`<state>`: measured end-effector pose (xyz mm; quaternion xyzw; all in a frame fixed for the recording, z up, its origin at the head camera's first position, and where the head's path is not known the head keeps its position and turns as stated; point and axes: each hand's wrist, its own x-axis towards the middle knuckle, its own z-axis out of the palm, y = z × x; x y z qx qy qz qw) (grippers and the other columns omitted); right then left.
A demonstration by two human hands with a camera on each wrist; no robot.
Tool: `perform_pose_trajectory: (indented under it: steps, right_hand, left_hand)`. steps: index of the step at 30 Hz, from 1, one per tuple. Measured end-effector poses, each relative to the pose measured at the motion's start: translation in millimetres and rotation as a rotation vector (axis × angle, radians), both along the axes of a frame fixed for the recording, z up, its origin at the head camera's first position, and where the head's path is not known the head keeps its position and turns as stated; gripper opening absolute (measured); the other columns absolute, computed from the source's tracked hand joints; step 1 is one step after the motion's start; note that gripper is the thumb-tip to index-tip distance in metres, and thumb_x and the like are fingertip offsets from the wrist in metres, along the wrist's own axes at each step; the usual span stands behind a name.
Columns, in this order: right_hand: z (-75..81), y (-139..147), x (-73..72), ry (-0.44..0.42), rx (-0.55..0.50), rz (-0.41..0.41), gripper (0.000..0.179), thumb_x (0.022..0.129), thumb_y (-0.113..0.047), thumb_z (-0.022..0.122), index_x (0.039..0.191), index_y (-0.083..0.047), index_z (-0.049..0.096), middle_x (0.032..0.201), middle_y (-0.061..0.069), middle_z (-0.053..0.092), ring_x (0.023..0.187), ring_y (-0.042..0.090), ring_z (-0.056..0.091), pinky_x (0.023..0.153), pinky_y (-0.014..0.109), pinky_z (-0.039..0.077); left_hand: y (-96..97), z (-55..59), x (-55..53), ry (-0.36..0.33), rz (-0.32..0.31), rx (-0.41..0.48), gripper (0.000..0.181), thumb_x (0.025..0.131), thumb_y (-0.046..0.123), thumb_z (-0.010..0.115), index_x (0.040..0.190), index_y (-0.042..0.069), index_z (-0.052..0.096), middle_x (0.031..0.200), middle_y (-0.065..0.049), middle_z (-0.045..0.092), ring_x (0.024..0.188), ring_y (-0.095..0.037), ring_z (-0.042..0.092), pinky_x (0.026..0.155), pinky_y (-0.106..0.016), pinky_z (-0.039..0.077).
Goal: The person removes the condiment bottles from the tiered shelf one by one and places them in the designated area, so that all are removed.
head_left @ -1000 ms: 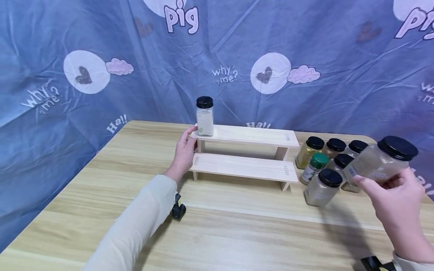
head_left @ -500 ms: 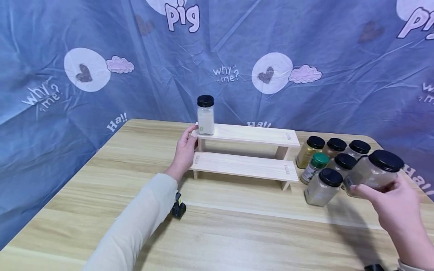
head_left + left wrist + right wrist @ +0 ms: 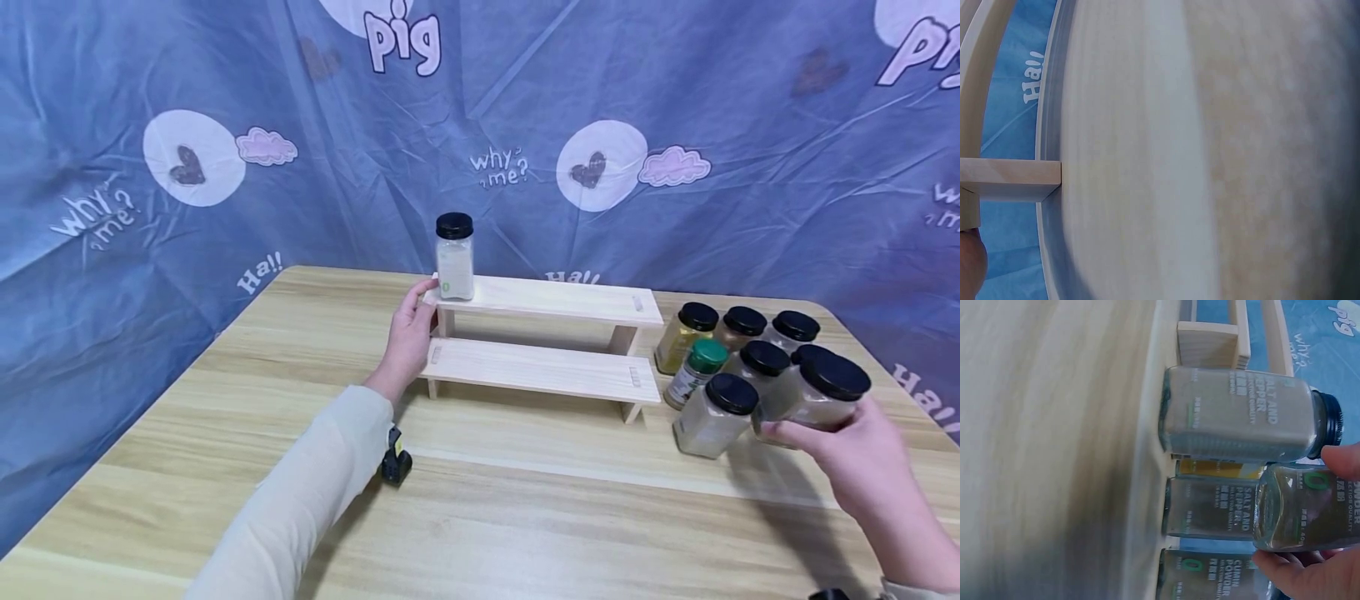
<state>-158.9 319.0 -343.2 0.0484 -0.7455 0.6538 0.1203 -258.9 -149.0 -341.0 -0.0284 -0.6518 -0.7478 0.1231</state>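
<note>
A two-tier wooden rack [image 3: 536, 365] stands on the table, its left end gripped by my left hand [image 3: 405, 340] at the upper tier. On that tier's left end sits a black-lidded spice jar [image 3: 455, 271] of pale powder, upright. My right hand [image 3: 862, 462] holds another black-lidded spice jar [image 3: 1304, 509], its label partly reading "powder", thumb on one side and fingers on the other. In the right wrist view its base is raised off the table, beside a salt and pepper jar [image 3: 1241, 415] and a cumin powder jar [image 3: 1210, 575].
Several more spice jars cluster right of the rack, among them a green-capped bottle [image 3: 693, 375] and a jar of yellow powder [image 3: 678, 342]. The wooden table [image 3: 487, 525] reaches forward to a blue printed cloth [image 3: 420, 167] hanging behind it.
My right hand has moved down and left with its spice jar, toward the clustered jars, and the jar stands less tilted. My left hand stays at the rack.
</note>
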Motion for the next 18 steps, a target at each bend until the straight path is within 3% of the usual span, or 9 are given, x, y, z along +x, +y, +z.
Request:
perform_pose_trajectory:
  steps: [4, 8, 18]
  right_hand:
    - [11.0, -11.1, 8.5, -0.073, 0.120, -0.041, 0.065, 0.070, 0.016, 0.068, 0.109, -0.033, 0.054, 0.089, -0.026, 0.062, 0.080, -0.012, 0.055, 0.060, 0.004, 0.045]
    - [11.3, -14.1, 10.3, -0.107, 0.226, -0.055, 0.060, 0.071, 0.012, 0.070, 0.103, -0.036, 0.053, 0.086, -0.029, 0.060, 0.077, -0.012, 0.054, 0.060, 0.005, 0.044]
    - [2.4, -10.7, 3.7, -0.140, 0.299, -0.026, 0.060, 0.070, 0.010, 0.072, 0.103, -0.037, 0.052, 0.087, -0.029, 0.060, 0.078, -0.010, 0.054, 0.062, 0.006, 0.043]
  left_hand:
    - [0.5, 0.1, 0.9, -0.006, 0.004, -0.008, 0.035, 0.100, 0.010, 0.034, 0.133, 0.009, 0.045, 0.137, -0.015, 0.044, 0.123, -0.027, 0.048, 0.105, -0.032, 0.040]
    - [1.0, 0.2, 2.0, -0.011, 0.009, -0.013, 0.035, 0.100, 0.010, 0.034, 0.133, 0.010, 0.045, 0.136, -0.015, 0.045, 0.122, -0.026, 0.048, 0.105, -0.032, 0.040]
    - [1.4, 1.8, 2.8, -0.023, 0.017, -0.025, 0.034, 0.100, 0.011, 0.034, 0.133, 0.011, 0.045, 0.137, -0.013, 0.044, 0.123, -0.025, 0.048, 0.106, -0.031, 0.038]
